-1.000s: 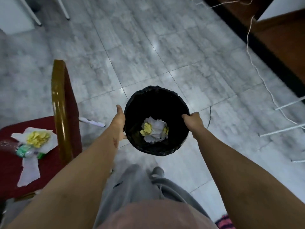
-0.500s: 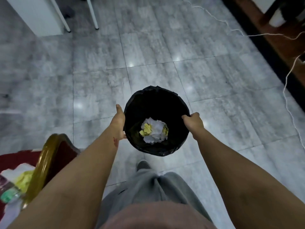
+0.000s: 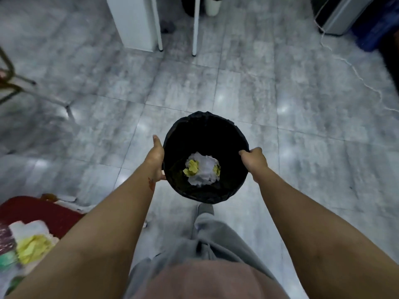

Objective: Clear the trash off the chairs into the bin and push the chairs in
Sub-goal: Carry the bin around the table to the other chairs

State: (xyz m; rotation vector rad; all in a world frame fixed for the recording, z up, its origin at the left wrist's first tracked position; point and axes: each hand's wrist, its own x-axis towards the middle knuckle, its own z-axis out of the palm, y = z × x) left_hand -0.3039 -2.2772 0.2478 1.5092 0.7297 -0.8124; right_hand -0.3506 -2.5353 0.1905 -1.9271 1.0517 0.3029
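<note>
I carry a round black bin (image 3: 205, 130) lined with a black bag, held out in front of me above the floor. My left hand (image 3: 155, 157) holds its left side, thumb along the rim. My right hand (image 3: 253, 161) grips the right rim with curled fingers. Crumpled white and yellow paper (image 3: 203, 168) lies at the bottom of the bin. At the lower left a red chair seat (image 3: 41, 210) carries more trash: a white napkin with yellow paper (image 3: 32, 247) and a green wrapper (image 3: 6, 261), partly hidden by my left forearm.
Grey tiled floor (image 3: 302, 104) spreads ahead. A white cabinet (image 3: 133, 20) and thin white table legs (image 3: 195, 26) stand at the top. Metal chair legs (image 3: 13, 83) are at the far left. A white cord (image 3: 362, 80) trails along the right, near a blue box (image 3: 373, 24).
I have turned and walked with the bin: the red chair slid to the lower left corner, and the white cabinet and table legs came closer. Both hands keep the same hold.
</note>
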